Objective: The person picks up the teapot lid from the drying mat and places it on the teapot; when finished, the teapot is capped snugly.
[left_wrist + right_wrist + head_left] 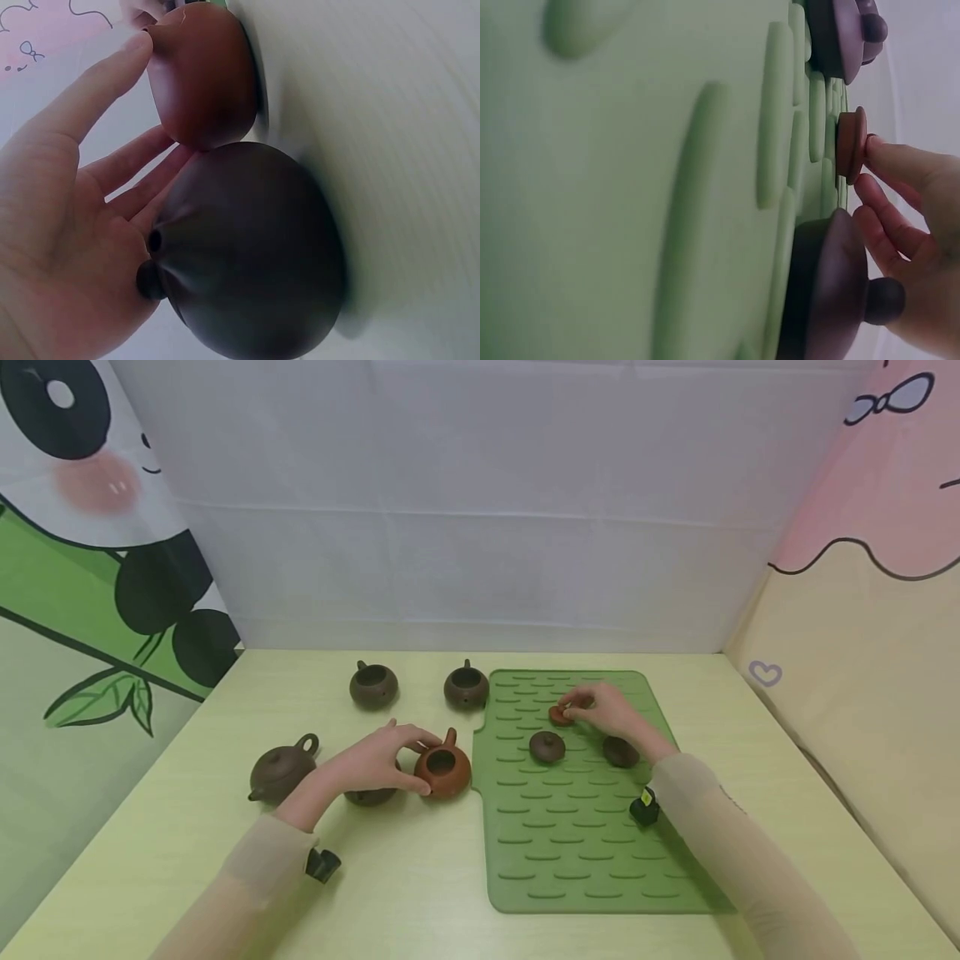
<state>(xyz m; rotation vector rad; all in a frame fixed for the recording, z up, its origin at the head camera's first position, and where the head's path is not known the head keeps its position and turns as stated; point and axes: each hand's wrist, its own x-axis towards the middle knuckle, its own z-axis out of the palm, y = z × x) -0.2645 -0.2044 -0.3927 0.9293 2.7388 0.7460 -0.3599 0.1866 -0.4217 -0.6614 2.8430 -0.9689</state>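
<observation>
Tabletop (420, 877): red teapot mouth (441, 763), head view only

Lids (547, 747) on the mat (567, 839), teapots (453, 785) to its left

Tabletop (420, 885): pale yellow, set before one creased white backdrop (480, 543). Left panel (45, 768): bore a large cartoon face (97, 485) with pink cheek, above green leaves (105, 697). Right panel (862, 635): was pink over cream, with outlined bow (883, 402) and small purple heart (752, 672).
</observation>
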